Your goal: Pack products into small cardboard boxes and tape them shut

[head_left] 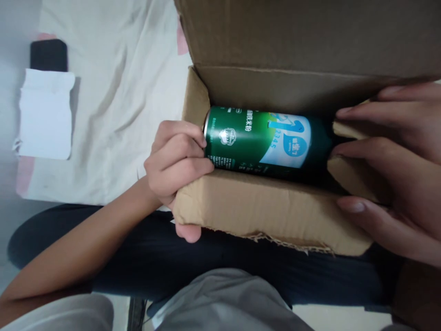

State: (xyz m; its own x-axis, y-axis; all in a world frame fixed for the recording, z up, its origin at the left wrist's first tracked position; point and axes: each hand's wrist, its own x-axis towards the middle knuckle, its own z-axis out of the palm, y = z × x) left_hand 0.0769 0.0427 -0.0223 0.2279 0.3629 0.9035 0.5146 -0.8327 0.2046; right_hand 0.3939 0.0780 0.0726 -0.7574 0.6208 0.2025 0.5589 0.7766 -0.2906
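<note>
A brown cardboard box [262, 207] sits open in front of me, flaps up. Inside it a green can [262, 140] with a white and blue label lies on its side. My left hand [174, 168] curls around the box's left end, fingers folded over the edge and touching the can's silver top, thumb under the near wall. My right hand [396, 170] grips the box's right end, fingers wrapped over a side flap and the near corner. The can's right end is in shadow.
A creased cream cloth [113, 105] covers the table to the left. On it lie a white paper bag [44, 115] and a black phone [48, 55] behind it. My dark lap [241, 266] is below the box.
</note>
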